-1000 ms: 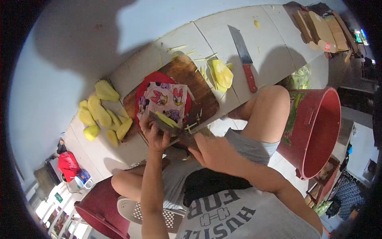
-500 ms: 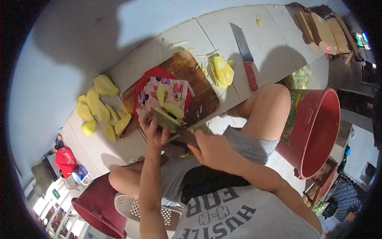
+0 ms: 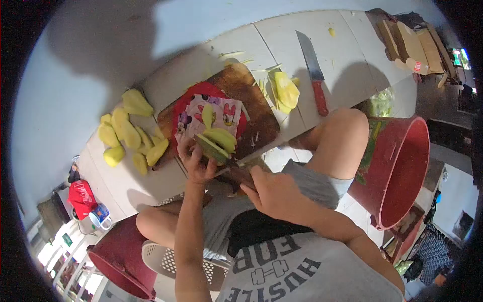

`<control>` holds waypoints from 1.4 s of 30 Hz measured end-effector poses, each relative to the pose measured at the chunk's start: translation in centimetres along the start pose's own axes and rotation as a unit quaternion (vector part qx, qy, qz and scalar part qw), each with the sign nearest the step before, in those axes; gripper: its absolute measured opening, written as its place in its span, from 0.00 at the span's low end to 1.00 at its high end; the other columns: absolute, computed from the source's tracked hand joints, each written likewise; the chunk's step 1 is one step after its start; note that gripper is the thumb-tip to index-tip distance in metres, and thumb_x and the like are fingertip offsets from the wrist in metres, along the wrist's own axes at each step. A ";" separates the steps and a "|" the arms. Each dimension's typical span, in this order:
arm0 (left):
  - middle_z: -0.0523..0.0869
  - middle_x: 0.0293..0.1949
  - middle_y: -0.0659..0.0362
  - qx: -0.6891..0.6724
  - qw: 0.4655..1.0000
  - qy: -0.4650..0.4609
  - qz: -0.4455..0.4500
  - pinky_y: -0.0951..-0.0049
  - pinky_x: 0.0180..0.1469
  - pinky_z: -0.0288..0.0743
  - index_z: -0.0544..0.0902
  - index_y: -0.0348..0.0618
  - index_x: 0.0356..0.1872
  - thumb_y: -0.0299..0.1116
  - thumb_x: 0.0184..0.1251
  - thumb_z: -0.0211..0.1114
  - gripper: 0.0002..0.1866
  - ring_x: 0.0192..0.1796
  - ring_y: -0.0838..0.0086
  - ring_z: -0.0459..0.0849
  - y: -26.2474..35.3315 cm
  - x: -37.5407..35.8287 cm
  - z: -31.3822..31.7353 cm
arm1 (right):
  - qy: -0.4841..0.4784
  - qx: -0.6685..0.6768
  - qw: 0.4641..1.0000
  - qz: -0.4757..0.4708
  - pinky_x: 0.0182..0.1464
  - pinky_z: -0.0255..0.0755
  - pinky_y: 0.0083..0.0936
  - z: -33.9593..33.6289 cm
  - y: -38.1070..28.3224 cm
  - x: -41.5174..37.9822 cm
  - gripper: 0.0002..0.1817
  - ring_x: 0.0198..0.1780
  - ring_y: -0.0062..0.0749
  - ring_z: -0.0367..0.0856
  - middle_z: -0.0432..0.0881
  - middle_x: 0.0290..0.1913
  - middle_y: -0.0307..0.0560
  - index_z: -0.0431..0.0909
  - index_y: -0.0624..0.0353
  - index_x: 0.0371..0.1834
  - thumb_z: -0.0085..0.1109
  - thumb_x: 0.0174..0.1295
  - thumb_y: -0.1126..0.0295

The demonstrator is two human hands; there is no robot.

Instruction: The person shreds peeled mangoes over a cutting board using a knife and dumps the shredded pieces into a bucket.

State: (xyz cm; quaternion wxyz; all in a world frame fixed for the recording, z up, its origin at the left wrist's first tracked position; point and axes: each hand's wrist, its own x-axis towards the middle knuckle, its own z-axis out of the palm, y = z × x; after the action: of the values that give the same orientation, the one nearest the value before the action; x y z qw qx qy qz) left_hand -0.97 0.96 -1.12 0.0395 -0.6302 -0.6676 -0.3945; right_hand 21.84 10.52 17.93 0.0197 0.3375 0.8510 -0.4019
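Observation:
My right hand (image 3: 279, 194) is closed round the handle of a knife (image 3: 240, 174), its blade pointing up and left. That blade lies along a peeled green mango (image 3: 222, 138), which my left hand (image 3: 197, 160) grips from the left, fingers curled at its lower side. Under them, a pink cartoon-print cloth (image 3: 197, 106) with a red edge covers part of a wooden cutting board (image 3: 239, 85). A mango slice (image 3: 207, 116) rests on the cloth. Left of the board lie several peeled mangoes (image 3: 122, 128); cut mango pieces (image 3: 286, 93) and thin strips sit on its right.
A second knife with a red handle (image 3: 319, 98) lies on the white tiled surface (image 3: 282, 35). One red bucket (image 3: 392, 171) stands right of my knee, another red bucket (image 3: 123, 256) at lower left. Flattened cardboard (image 3: 412, 45) is at upper right; a mug (image 3: 100, 216) at left.
The view has shifted slightly. The knife blade and the mango have moved a little against each other in my hands, and more cut mango shows beside the blade.

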 end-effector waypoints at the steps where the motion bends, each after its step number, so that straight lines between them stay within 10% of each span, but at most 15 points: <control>1: 0.73 0.56 0.42 -0.007 1.000 0.002 -0.006 0.54 0.56 0.69 0.82 0.36 0.47 0.51 0.59 0.66 0.27 0.53 0.52 0.75 0.0 0.1 0.1 | 0.012 -0.001 1.000 -0.007 0.27 0.79 0.46 -0.2 -0.4 -0.1 0.17 0.25 0.54 0.85 0.81 0.23 0.57 0.68 0.63 0.38 0.56 0.70 0.58; 42: 0.75 0.54 0.42 -0.100 0.991 0.044 -0.082 0.50 0.61 0.63 0.81 0.35 0.49 0.55 0.60 0.62 0.30 0.57 0.50 0.73 1.7 1.3 -0.5 | -0.001 -0.007 1.000 0.019 0.24 0.74 0.43 0.7 -0.8 -1.4 0.17 0.25 0.54 0.83 0.79 0.23 0.56 0.68 0.64 0.39 0.60 0.67 0.61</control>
State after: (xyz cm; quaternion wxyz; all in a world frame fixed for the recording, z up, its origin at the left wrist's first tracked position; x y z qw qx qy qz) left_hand 0.03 1.54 0.70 -0.0269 -0.5564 -0.6713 -0.4889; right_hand 22.31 8.93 18.42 0.0307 0.3532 0.8472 -0.3958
